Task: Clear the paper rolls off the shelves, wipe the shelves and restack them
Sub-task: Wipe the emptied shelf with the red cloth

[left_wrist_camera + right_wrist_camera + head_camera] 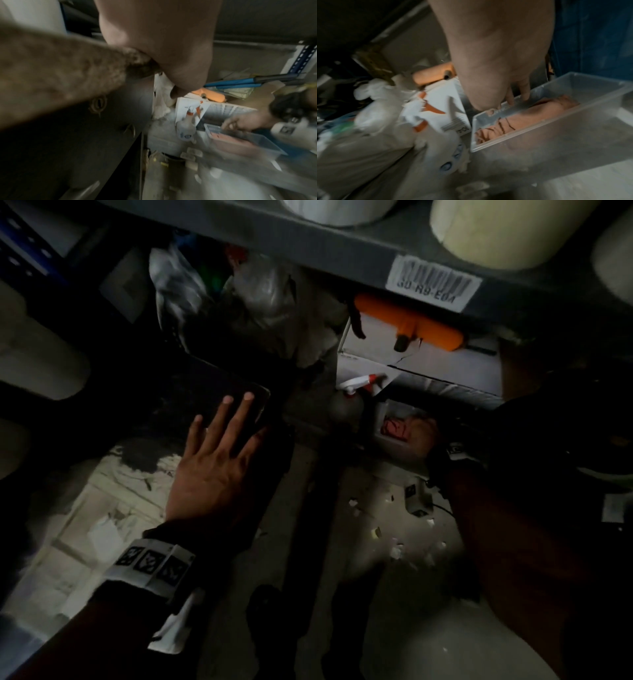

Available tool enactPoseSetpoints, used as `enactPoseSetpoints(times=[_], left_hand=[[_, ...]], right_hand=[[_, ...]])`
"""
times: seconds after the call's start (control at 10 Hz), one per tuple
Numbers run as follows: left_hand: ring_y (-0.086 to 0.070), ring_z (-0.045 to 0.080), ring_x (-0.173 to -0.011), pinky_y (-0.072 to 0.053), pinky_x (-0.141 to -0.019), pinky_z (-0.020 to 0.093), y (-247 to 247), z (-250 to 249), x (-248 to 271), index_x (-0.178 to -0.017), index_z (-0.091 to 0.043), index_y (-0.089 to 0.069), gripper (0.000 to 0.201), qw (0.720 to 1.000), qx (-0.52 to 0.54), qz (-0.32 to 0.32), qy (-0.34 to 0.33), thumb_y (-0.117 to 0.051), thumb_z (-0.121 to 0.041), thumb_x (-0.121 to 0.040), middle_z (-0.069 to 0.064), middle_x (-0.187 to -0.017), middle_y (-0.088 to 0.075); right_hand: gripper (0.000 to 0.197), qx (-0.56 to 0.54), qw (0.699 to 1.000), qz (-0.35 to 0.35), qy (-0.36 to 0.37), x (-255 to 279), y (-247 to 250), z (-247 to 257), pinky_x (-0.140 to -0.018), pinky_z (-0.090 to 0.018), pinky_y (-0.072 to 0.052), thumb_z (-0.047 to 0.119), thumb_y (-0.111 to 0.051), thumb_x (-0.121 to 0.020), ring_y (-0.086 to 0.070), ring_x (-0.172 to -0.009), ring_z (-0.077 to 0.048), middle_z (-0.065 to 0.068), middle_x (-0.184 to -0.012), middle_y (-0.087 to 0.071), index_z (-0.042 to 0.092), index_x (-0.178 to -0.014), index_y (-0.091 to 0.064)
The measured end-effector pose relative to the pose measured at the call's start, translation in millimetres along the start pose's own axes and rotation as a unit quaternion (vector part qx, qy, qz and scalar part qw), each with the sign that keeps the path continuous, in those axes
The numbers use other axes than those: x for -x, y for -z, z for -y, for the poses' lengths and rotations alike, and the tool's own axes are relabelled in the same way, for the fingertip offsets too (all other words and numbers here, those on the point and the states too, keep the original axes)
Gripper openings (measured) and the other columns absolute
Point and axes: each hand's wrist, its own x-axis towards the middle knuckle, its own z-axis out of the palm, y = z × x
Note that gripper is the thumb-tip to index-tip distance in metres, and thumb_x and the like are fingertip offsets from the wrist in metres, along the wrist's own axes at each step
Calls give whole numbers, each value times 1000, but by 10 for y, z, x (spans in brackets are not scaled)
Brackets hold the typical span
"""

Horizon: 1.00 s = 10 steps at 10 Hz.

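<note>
It is dark below the grey shelf (308,244), which carries paper rolls (507,231) at the top of the head view. My left hand (219,446) lies flat with straight fingers on a dark flat-topped object (191,392) and holds nothing. Low on the right, my right hand (419,436) reaches down to a clear plastic bin (556,121) with a pink cloth (522,119) inside. Its fingers (510,101) and thumb pinch the bin's far rim. A white spray bottle (423,121) with an orange trigger stands just left of the bin.
An orange tool (407,323) lies on a white box (428,364) behind the bin. Crumpled plastic bags (260,296) fill the back. Scraps of paper (397,549) litter the floor. A barcode label (433,284) sits on the shelf edge. Pale rolls (37,361) stand at the left.
</note>
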Motion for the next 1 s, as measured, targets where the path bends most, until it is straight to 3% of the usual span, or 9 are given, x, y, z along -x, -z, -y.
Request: enactPoseSetpoints(times=[0.1,0.2,0.3,0.5,0.6,0.7,0.8,0.9,1.0], left_hand=[[-4,34,-162,-18,-124,65,-20,41,-46,-159,-22,-40,78,1000,10,25,2,-39,-51,-87,9,-176,1],[-3,33,-162,-18,-125,64,-93,-8,-27,-160,-24,-38,78,1000,3,8,-14,-35,-54,-88,7,-176,3],[-4,33,-162,-20,-124,63,-133,19,-33,-161,-26,-37,78,1000,7,-13,-6,-36,-55,-88,7,-176,2],[-10,35,-161,-25,-121,66,-245,34,-40,-154,-21,-47,75,997,-5,-72,-27,-39,-53,-87,10,-176,-4],[-11,36,-161,-25,-121,67,-261,40,-31,-153,-22,-48,75,996,-5,-82,-36,-39,-53,-85,10,-176,-4],[-9,36,-161,-23,-123,65,-253,46,-33,-154,-24,-47,74,996,-16,-78,-28,-44,-53,-87,9,-176,1],[-2,35,-162,-19,-124,64,-219,22,-38,-157,-27,-41,76,999,-14,-50,-15,-62,-48,-87,7,-176,8],[-3,38,-161,-19,-122,68,-129,-7,-30,-157,-27,-42,80,1000,12,-23,-13,-70,-42,-83,10,-176,5],[6,42,-160,-12,-122,68,86,-159,-23,-152,-22,-47,70,998,46,40,17,-68,-40,-88,15,-174,11]], right_hand=[[50,44,998,-39,-4,80,44,177,-119,-27,-33,44,-56,-106,-46,-142,-22,-4,-152,-54,19,-150,-54],[43,80,994,-74,21,254,130,445,-100,-13,-48,1,-25,-112,-47,-142,-27,-24,-159,-38,-18,-151,-30],[47,-140,986,-78,-55,-145,19,151,-86,-25,-60,5,-24,-113,-72,-108,-13,-6,-151,-43,-6,-158,-21],[32,263,956,-118,-52,-46,126,102,-95,-44,-54,15,-50,-106,-68,-113,-42,-23,-120,-72,0,-124,-72],[29,304,938,-167,-11,322,185,349,-91,-56,-56,20,-56,-101,-68,-110,-47,-26,-116,-71,4,-121,-70],[30,195,957,-213,33,658,371,610,-91,-57,-52,22,-53,-101,-63,-114,-51,-32,-125,-63,1,-121,-59],[70,0,978,-206,33,1028,548,861,-96,-53,-54,72,-54,-86,-64,-108,-41,-22,-117,-65,11,-120,-59],[30,-22,980,-191,43,1629,734,1237,-86,-35,-51,41,-60,-99,-63,-95,-30,0,-89,-63,16,-115,-62],[24,-12,982,-164,94,2114,777,1488,-96,-37,-49,10,-54,-102,-64,-111,-34,-14,-114,-71,11,-123,-64]])
